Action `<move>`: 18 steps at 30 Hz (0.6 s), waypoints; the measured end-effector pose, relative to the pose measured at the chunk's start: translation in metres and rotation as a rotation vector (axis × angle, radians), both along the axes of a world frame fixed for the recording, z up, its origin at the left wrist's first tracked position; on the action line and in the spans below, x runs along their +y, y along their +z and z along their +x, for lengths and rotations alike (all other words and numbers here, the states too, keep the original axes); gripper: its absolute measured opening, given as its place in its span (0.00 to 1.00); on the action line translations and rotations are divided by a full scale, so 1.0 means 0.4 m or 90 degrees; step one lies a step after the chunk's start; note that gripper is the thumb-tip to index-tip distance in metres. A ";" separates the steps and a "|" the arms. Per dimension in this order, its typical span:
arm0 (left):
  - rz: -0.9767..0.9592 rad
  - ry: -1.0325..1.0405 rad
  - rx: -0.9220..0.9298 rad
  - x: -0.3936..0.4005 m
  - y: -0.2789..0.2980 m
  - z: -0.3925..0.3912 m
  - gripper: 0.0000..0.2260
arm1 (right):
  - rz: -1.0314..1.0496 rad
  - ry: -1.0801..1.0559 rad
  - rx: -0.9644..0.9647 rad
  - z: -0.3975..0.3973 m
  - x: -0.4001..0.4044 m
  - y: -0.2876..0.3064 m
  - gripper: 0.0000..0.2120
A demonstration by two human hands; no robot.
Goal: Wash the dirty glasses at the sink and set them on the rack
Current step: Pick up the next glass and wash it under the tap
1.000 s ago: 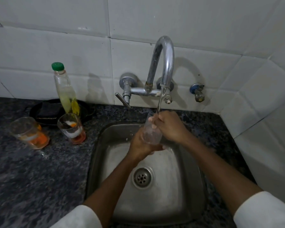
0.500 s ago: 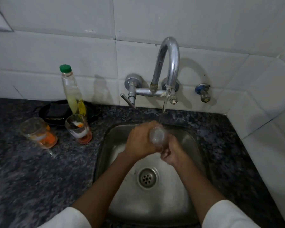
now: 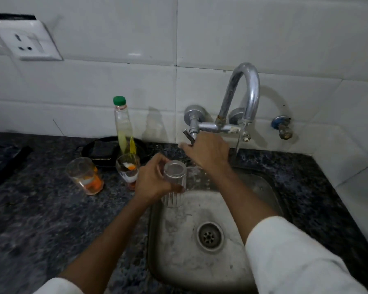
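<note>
Sink [image 3: 263,187] edge, glass [image 3: 174,183] in L hand [image 3: 151,181]

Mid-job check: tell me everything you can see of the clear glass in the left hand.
The clear glass is a ribbed tumbler, see-through and showing no residue. It is held upside down, base toward the camera, mouth pointing down over the steel sink's left rear corner. The left hand grips its side with fingers curled round it. Nothing else touches it; the tap's stream falls well to its right.
</note>
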State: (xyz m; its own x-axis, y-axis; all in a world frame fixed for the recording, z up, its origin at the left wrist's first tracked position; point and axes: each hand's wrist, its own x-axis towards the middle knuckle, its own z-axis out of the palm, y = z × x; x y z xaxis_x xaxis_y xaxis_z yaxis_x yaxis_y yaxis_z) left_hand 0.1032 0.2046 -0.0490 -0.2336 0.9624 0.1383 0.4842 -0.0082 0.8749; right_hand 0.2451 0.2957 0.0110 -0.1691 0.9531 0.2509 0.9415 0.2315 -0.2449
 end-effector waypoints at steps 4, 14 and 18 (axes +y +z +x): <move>0.022 -0.006 -0.012 -0.013 0.022 -0.035 0.30 | -0.139 -0.063 0.202 -0.034 0.021 -0.013 0.27; 0.015 -0.128 -0.150 -0.022 0.063 -0.017 0.29 | -0.434 0.222 0.463 0.092 -0.180 -0.030 0.36; -0.026 -0.208 -0.213 -0.052 0.096 0.050 0.26 | -0.308 0.154 0.608 0.090 -0.266 -0.033 0.36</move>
